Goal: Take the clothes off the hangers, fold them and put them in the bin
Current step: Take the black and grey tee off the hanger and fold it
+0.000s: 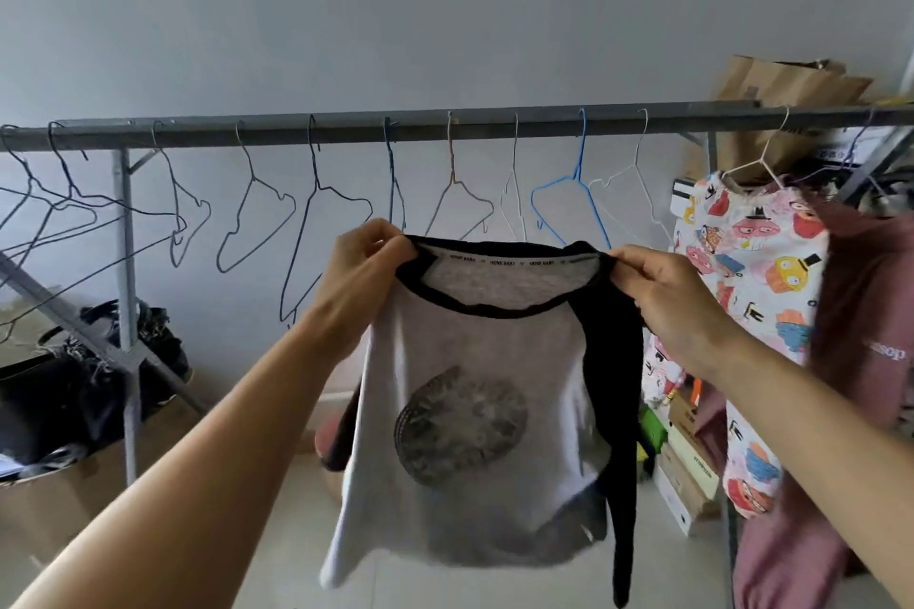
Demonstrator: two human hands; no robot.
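A small grey shirt (470, 361) with black sleeves, a black collar and a round print hangs free in front of me, off any hanger. My left hand (361, 262) pinches its left shoulder and my right hand (667, 297) pinches its right shoulder, stretching the collar between them. Behind it a grey metal rail (346, 129) carries several bare wire hangers (257, 218). At the right a white cartoon-print garment (756, 272) and a pink garment (870, 312) hang on hangers. No bin can be made out.
A cardboard box (74, 495) with dark bags (84, 391) sits low on the left behind the rack's leg (126, 312). Stacked shoe boxes (682, 475) stand on the floor at the right. A brown paper bag (781, 99) is behind the rail at upper right.
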